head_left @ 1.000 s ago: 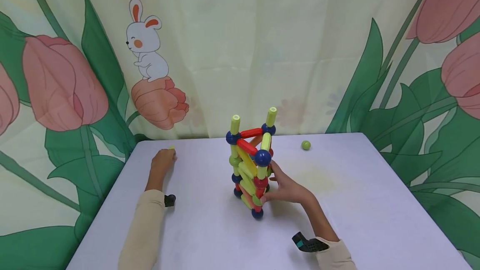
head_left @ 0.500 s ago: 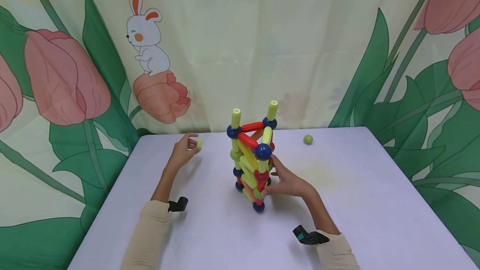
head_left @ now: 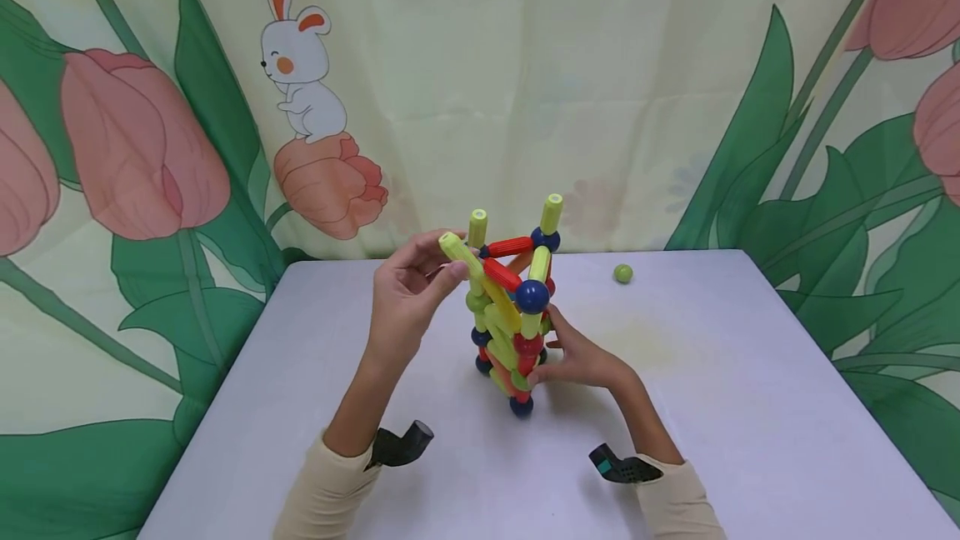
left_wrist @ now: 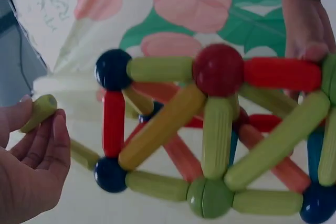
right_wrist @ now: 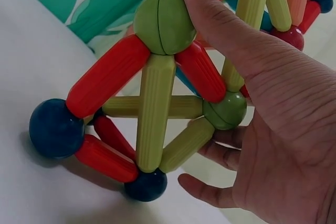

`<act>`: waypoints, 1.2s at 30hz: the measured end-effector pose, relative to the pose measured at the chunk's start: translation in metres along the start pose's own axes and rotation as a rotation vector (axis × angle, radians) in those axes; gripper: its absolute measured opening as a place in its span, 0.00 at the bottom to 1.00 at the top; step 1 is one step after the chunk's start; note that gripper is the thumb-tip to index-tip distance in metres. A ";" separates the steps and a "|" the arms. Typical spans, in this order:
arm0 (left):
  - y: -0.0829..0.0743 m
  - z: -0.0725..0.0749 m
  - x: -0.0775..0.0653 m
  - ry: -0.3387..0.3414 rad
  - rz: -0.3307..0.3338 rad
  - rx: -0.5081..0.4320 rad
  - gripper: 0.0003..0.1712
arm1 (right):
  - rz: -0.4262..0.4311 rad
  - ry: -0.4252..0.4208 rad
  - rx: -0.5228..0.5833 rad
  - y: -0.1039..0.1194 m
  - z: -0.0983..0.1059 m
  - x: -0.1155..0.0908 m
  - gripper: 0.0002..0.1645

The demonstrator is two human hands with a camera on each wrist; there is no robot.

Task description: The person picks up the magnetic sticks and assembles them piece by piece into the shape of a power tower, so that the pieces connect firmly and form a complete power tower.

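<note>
A tower of magnetic rods and balls (head_left: 532, 297) stands upright on the table, built of red, yellow, green and blue parts. Two yellow-green rods point up from its top corners. My left hand (head_left: 401, 298) is beside the top left corner, pinching a loose yellow-green rod (left_wrist: 41, 113) between thumb and fingers. In the head view that rod overlaps the tower's top; the left wrist view has it apart from the near blue ball (left_wrist: 110, 174). Low on the tower's right side, my right hand (head_left: 585, 361) grips the frame, its thumb against a green ball (right_wrist: 164, 23) and fingers reaching behind.
A single green ball (head_left: 622, 273) lies near the table's back edge, right of the tower. Behind the white table (head_left: 720, 407) hangs a curtain (head_left: 600, 90) printed with tulips and a rabbit. Each wrist carries a black camera.
My left hand has lifted the yellow-green rod from the table's back left and carried it right, to the tower's top. My right hand has kept its grip on the tower.
</note>
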State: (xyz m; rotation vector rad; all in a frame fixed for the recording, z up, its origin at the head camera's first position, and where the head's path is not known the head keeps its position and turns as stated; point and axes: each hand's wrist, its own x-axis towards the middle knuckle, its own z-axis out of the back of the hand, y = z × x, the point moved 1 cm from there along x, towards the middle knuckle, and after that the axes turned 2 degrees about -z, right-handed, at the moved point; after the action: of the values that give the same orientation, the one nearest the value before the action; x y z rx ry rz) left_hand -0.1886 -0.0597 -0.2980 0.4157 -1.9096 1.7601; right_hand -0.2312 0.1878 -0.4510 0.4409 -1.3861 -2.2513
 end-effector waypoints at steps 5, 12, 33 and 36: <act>-0.004 -0.032 -0.003 0.073 0.025 0.078 0.22 | -0.014 0.021 0.015 -0.002 -0.001 -0.001 0.67; 0.006 -0.050 -0.002 0.057 0.010 0.231 0.20 | 0.007 0.038 0.021 -0.001 -0.004 -0.001 0.65; 0.009 -0.060 -0.003 0.090 -0.195 0.408 0.22 | 0.014 0.028 0.048 0.001 0.000 -0.001 0.66; 0.010 -0.062 -0.008 0.068 -0.169 0.457 0.23 | 0.018 0.028 0.037 0.001 0.001 -0.002 0.66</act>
State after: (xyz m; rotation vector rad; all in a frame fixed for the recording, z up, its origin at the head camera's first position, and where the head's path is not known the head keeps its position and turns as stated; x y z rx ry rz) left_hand -0.1780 0.0016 -0.3087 0.6473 -1.3708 2.0577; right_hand -0.2296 0.1893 -0.4499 0.4685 -1.4137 -2.2001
